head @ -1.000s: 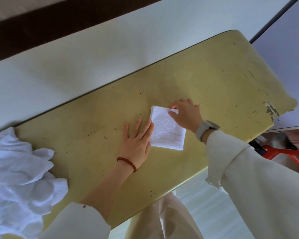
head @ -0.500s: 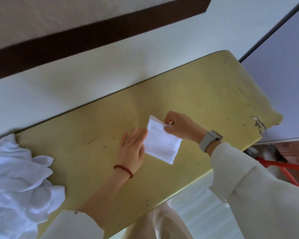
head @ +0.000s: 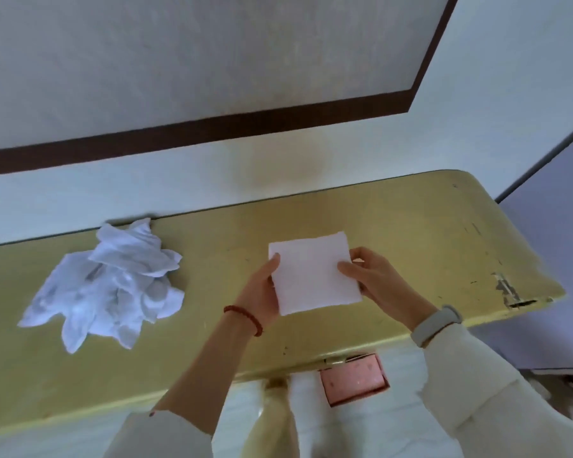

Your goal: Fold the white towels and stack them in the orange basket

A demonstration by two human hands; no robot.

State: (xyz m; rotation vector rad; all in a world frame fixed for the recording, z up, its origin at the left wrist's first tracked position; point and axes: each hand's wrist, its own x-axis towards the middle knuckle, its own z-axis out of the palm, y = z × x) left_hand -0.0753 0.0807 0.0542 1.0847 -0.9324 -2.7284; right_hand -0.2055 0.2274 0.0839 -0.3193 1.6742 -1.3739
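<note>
One heap of unfolded white towels (head: 108, 280) lies crumpled on the left part of the yellow table (head: 411, 219), well apart from both hands and not touched by either. Going right, the left hand (head: 262, 294), with a red bead bracelet (head: 244, 319) at its wrist, pinches the left edge of the folded white towel (head: 313, 274): the thumb lies on top near the upper left corner and the fingers are hidden beneath. The towel itself is a flat, nearly square pad held between the two hands above the middle of the table; whether its underside touches the surface cannot be told. Its slightly longer side runs away from the person, tilted a little leftward at the far end. The right hand (head: 376, 282), with a grey wristband (head: 435, 323) above a cream sleeve, pinches the right edge, thumb on top and fingers curled behind.

The orange basket is not in view, so which way the towel must travel cannot be read here. Both hands share the hold equally; neither is nearer. My judgement is that folding of this piece is done and the carry to the basket comes next. A pink box (head: 354, 378) sits on the floor below the table's near edge.
</note>
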